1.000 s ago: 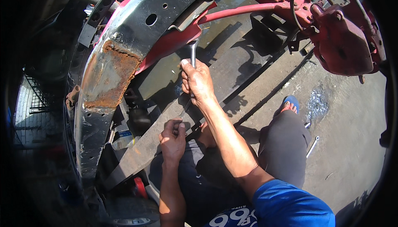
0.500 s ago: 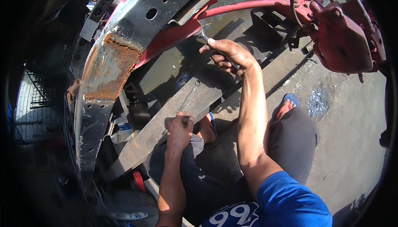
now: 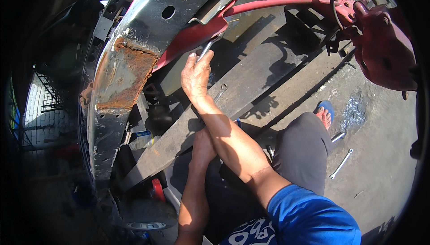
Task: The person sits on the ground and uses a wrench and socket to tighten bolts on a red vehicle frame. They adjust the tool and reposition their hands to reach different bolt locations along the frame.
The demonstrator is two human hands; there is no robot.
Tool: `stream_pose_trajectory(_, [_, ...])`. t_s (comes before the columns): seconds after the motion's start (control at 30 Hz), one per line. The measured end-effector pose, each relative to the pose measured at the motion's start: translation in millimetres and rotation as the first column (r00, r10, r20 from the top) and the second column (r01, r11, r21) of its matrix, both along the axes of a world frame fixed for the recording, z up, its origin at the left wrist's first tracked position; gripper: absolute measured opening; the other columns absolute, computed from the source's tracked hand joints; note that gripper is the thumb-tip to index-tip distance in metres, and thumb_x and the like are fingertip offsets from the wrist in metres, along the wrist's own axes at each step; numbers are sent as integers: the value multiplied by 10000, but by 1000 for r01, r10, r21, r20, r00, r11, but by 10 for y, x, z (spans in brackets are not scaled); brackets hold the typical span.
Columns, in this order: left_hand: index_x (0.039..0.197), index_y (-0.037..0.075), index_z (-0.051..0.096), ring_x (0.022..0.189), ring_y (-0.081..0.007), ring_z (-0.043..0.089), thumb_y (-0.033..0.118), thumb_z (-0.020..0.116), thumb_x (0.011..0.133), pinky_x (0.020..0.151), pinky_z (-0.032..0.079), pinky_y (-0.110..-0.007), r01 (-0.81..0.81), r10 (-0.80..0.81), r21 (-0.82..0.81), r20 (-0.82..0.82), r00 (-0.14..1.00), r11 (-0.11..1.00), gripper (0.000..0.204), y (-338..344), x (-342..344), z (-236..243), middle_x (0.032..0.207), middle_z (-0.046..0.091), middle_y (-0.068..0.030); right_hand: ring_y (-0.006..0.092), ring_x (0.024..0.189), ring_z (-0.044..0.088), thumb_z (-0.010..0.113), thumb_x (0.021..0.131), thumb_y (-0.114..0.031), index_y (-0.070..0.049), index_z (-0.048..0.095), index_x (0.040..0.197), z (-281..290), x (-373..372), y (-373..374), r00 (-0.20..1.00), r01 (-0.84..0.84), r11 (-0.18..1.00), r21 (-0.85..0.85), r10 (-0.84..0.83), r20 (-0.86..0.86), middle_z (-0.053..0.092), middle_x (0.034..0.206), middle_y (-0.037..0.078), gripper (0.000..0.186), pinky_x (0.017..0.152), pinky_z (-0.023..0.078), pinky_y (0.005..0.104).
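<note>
Wrench (image 3: 207, 49) sits in the closed fingers of the right hand (image 3: 195, 76), its long axis slanting up and rightward, its far end by the red panel's (image 3: 197, 35) lower edge; contact is unclear. Behind the right forearm (image 3: 233, 140), the left hand (image 3: 204, 145) is mostly hidden; I cannot tell its grip. A second wrench (image 3: 222, 89) shows near the grey beam's (image 3: 248, 77) upper-left edge. Between panel and beam runs a gap; concrete floor (image 3: 376, 142) spreads beyond the beam's right edge.
</note>
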State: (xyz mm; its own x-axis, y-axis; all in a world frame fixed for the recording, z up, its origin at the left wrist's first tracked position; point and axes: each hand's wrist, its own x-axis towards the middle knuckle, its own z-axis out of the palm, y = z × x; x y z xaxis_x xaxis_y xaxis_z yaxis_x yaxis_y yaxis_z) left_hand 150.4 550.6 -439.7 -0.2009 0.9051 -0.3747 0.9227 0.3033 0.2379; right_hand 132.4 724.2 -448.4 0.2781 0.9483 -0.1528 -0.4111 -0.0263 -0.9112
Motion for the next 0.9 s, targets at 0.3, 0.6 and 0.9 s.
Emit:
stream_pose_trajectory(0.3, [1034,-6,676,911,-413,717,212,669,948,782,550,-472,-173,166,18,209,964,985,235,59,106,-65,941,730,-250,40,401,364,583,1019,-393,-12,622,1088,-86,2130,503,452,-824,560,85,741,-497,434,584,-57,389,360,279,206])
stream_pose_trajectory(0.6, [1110,-11,670,1013,-447,678,221,666,928,896,530,-496,-168,179,-130,79,981,977,295,37,94,-50,1022,714,-271,269,521,573,583,1016,-223,-36,525,868,-127,1015,-12,915,-379,925,-26,371,-155,573,638,102,246,502,446,374])
stream_pose_trajectory(0.9, [1150,4,658,1025,-456,663,261,661,927,903,523,-506,-76,88,-157,69,994,985,340,150,225,-124,1063,705,-269,129,530,552,519,1000,-160,6,473,1174,-83,1033,45,766,-617,786,40,611,-200,555,761,56,245,489,499,298])
